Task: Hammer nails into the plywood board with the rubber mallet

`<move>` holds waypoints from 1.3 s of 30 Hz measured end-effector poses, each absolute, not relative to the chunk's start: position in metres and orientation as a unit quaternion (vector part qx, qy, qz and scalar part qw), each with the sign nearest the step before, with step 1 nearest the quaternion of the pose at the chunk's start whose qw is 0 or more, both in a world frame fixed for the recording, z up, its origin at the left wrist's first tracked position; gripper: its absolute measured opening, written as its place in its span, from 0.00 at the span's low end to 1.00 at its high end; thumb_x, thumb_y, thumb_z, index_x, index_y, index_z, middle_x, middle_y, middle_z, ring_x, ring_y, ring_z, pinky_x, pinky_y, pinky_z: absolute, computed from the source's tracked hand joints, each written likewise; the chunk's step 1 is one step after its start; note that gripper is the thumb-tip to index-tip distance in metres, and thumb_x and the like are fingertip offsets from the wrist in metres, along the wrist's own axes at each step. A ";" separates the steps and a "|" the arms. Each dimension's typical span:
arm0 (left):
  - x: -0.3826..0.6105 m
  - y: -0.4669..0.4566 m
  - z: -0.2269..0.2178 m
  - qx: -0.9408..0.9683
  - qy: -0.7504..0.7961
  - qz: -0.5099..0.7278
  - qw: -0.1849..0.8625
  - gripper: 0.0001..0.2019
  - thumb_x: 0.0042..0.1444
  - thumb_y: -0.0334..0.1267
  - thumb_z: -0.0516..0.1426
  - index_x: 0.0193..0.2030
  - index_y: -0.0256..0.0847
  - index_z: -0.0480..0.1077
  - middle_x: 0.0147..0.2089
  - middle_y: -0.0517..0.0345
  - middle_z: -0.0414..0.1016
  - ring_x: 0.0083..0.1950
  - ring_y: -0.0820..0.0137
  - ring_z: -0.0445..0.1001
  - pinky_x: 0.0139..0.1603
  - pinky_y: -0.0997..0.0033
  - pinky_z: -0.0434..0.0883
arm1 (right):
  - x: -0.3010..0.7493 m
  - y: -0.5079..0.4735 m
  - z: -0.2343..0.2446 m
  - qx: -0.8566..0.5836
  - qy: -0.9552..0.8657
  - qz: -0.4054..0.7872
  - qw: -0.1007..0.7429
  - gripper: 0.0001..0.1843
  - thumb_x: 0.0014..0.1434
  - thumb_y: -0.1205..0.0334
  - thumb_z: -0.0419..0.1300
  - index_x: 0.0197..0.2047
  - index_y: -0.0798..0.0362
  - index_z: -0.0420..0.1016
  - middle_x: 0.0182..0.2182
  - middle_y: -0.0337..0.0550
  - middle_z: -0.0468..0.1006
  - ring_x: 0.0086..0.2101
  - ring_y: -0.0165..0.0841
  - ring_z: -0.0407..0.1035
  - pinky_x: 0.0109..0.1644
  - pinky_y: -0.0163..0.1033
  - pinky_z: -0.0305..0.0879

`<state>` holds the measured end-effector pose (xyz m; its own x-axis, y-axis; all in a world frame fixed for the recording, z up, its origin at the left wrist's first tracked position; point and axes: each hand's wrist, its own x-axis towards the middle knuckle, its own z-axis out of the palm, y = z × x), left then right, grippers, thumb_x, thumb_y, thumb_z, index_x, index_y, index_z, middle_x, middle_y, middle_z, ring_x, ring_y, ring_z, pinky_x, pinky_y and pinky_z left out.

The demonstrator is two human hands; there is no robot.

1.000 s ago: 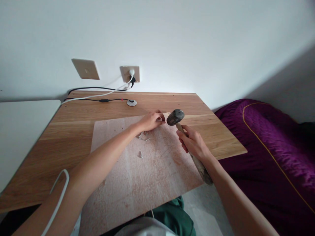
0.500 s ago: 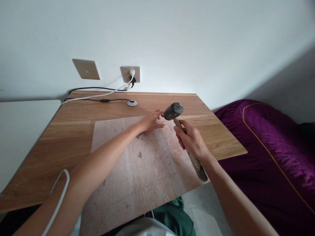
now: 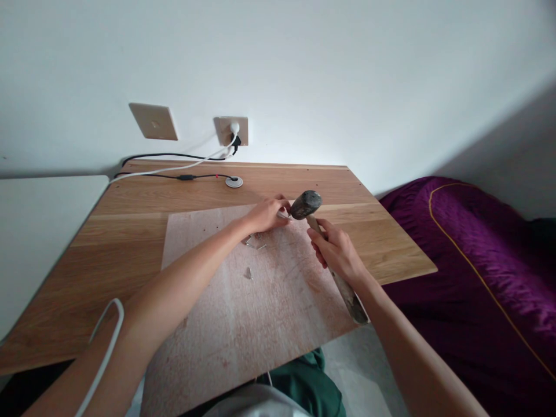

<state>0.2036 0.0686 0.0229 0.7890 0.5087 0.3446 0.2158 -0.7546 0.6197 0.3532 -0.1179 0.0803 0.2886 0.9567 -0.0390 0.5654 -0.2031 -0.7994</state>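
Note:
My right hand is wrapped round the wooden handle of a hammer with a thick dark head. The handle slants down toward the board's right edge. My left hand is closed near the far edge of the wooden board, its fingertips pinching a thin nail. The hammer head hovers right beside those fingertips; whether it touches the nail I cannot tell. Several loose nails lie just below my left wrist. Closer to me is a small shiny piece, too small to name.
The board rests on a wooden desk against a white wall. Black and white cables run along the back to a wall socket. A white panel stands at left, purple fabric at right. A white cord crosses my left forearm.
The hammer head has dropped slightly toward my left fingertips, with my right hand lowering a little. My left fingers have drawn closer together round the nail. The loose nails have stayed put.

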 end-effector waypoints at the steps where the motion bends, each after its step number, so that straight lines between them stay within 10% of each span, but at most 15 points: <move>1: 0.204 0.069 0.023 0.902 0.200 0.254 0.285 0.07 0.57 0.31 0.66 0.43 0.39 0.80 0.49 0.50 0.78 0.48 0.62 0.80 0.52 0.65 0.74 | 0.354 -0.118 0.080 -0.722 -0.526 0.285 0.349 0.20 0.65 0.47 0.56 0.51 0.53 0.73 0.21 0.30 0.70 0.14 0.27 0.65 0.15 0.31 0.60; 39: 0.205 0.072 0.023 0.865 0.183 0.292 0.364 0.10 0.51 0.25 0.63 0.36 0.40 0.84 0.43 0.54 0.83 0.43 0.66 0.81 0.46 0.71 0.75 | 0.345 -0.119 0.090 -0.732 -0.548 0.281 0.291 0.16 0.66 0.52 0.53 0.49 0.53 0.72 0.20 0.30 0.69 0.14 0.29 0.67 0.15 0.32 0.65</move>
